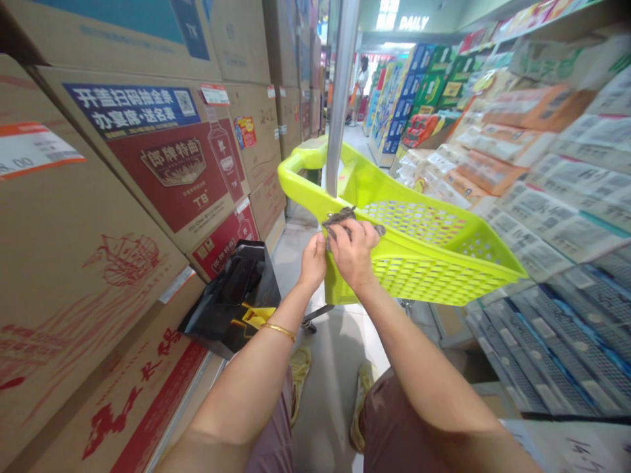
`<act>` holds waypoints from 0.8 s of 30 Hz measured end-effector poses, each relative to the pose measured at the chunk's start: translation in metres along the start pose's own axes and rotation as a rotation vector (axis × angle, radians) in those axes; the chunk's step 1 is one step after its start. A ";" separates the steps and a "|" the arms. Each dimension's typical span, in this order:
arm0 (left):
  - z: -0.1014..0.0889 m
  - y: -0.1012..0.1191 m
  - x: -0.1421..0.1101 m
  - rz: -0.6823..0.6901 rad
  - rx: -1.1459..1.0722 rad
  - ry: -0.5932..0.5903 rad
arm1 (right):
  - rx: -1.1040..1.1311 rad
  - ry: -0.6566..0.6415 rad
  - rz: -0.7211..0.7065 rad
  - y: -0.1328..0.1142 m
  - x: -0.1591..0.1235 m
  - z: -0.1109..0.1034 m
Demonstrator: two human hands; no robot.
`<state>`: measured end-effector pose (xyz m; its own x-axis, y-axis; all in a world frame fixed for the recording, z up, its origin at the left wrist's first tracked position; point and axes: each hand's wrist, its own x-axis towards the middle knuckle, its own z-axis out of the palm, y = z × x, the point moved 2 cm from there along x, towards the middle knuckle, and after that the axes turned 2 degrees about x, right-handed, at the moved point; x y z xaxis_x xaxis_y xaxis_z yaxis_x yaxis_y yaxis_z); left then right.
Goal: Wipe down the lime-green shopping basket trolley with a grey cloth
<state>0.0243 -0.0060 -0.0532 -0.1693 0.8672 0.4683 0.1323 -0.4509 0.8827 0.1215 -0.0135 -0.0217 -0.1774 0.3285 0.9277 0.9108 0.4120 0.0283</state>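
Note:
A lime-green plastic shopping basket (434, 263) on a wheeled frame stands in the aisle before me, with a metal pole (341, 92) rising from its near end. My left hand (313, 261) and my right hand (353, 251) are together at the basket's near corner. Both are closed on a small dark grey cloth (340, 218) pressed against the rim. A gold bangle (279, 330) circles my left wrist.
Stacked cardboard cartons (162, 164) with red print line the left side. A black dustpan-like holder (235, 295) leans against them. Shelves of packaged goods (552, 184) fill the right. A person (361, 85) stands far down the aisle.

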 end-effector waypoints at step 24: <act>0.000 -0.009 -0.002 -0.137 -0.223 -0.024 | 0.011 -0.023 -0.078 0.003 -0.021 -0.004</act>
<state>0.0238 -0.0036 -0.0626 -0.1469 0.9269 0.3454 -0.1089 -0.3622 0.9257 0.1297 -0.0220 -0.0398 -0.2566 0.3139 0.9141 0.8895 0.4466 0.0963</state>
